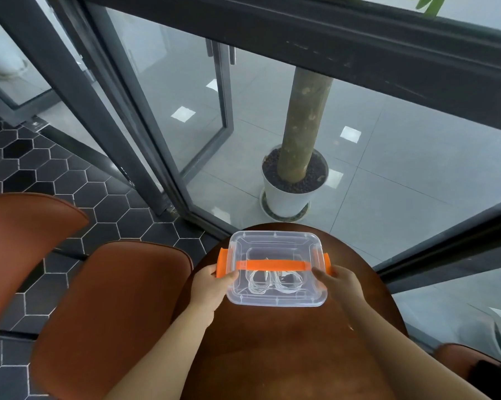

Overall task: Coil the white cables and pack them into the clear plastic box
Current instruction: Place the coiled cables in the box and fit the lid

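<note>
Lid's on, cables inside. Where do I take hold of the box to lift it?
Grip the clear plastic box at its two short ends, coming in from left and right. The orange latches stick out there as ledges, and the left hand and right hand flank them. The orange handle lies flat.

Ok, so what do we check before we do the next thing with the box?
1. The white cables are coiled inside the clear plastic box: ok.
2. The lid is on, no cable poking out: ok.
3. The left hand grips the box at the left orange latch: ok.
4. The right hand grips it at the right orange latch: ok.
5. Both latches snapped shut: cannot tell.
6. The box rests on the brown table: ok.
</note>
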`<state>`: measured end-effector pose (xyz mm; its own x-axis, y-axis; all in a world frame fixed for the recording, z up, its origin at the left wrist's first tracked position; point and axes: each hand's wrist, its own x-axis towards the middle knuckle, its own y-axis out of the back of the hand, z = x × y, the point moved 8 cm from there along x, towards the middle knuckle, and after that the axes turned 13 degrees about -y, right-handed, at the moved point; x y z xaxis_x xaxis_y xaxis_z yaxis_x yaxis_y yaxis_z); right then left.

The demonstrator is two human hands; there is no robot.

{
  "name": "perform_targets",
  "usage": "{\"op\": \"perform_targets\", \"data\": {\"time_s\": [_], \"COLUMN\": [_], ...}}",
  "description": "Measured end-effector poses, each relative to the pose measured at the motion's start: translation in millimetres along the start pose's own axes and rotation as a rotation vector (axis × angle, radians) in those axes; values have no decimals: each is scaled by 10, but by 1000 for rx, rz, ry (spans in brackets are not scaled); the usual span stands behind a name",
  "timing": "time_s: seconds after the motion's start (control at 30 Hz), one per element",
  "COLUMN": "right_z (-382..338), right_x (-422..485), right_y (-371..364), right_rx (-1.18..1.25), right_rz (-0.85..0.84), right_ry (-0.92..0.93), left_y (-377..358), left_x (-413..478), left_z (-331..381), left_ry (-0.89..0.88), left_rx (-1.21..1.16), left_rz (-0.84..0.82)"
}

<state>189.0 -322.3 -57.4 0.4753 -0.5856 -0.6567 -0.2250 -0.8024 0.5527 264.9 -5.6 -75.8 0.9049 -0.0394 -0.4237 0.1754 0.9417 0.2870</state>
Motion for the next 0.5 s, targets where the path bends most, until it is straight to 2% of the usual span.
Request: {"op": "perform_targets", "data": {"time_s": [0.17,0.37,0.5], "right_z": [-38,-67,-97], "right_x": [-66,-198,-245], "right_y": [80,133,108], "right_rx": [-33,-5,-76], "right_rz": [109,159,179], "right_ry": [45,77,141], "left_y": [38,15,-18], "left_x": [-122,-199,-241], "left_z": [262,304,388], "left_ry": [-231,-296,-365], "left_rx": [332,432,593], "left_rz": [102,121,121]}}
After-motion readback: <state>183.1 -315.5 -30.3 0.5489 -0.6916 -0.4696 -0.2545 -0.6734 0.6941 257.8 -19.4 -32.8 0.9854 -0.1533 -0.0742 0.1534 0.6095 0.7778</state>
